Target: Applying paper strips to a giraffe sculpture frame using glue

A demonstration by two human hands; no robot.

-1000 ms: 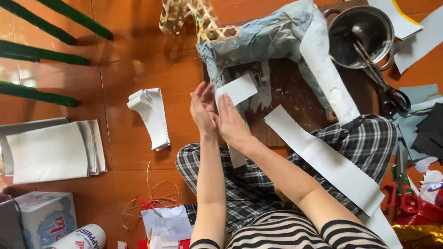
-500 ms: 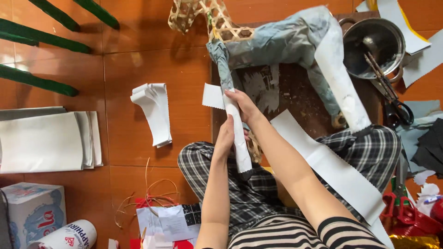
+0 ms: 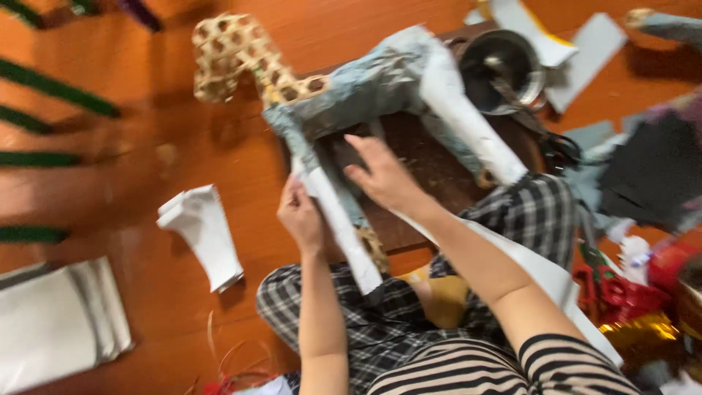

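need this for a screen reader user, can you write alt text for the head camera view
Seen from above, a seated person's left hand and right hand press a white paper strip onto a leg of a woven animal frame partly covered in grey paper, on an orange floor. A metal bowl and folded white paper lie nearby.

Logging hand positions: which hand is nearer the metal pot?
Right. The right hand lies on the animal figure's front leg, below-left of the metal pot; the left hand is farther left.

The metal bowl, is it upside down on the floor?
No, the metal bowl stands upright, open side up, with a dark tool in it.
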